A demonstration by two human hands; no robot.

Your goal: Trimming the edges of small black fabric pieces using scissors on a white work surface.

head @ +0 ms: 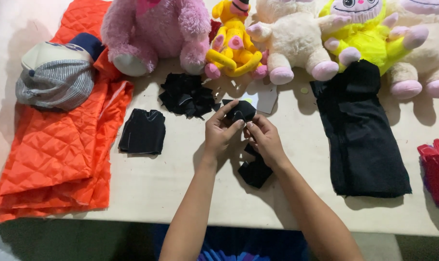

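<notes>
Both sets of fingers (233, 126) are pinched together on a small black fabric piece (240, 111), held just above the pale surface (181, 183). The left hand (220, 131) grips it from the left with thumb and forefinger closed over its edge; the right hand (264, 137) meets it from the other side, fingertips bent in on the cloth's lower edge. It looks to me like the piece is being folded or turned between the hands, a fiddly step in fitting small cloth parts. The next move would call for a steady pinch on one side while the other hand shifts its grip, since the cloth is limp.

Under the right wrist lies another black scrap (254, 171). To the left sit a flat black cut piece (142, 131) and a heap of black offcuts (186, 94). A long black fabric length (362, 130) lies to the right, with red cloth (437, 169) at the edge. Orange quilted fabric (60, 145) and a striped cap (55, 72) lie far left; plush toys, pink (154, 29), yellow (233, 41) and cream (292, 38), line the back.
</notes>
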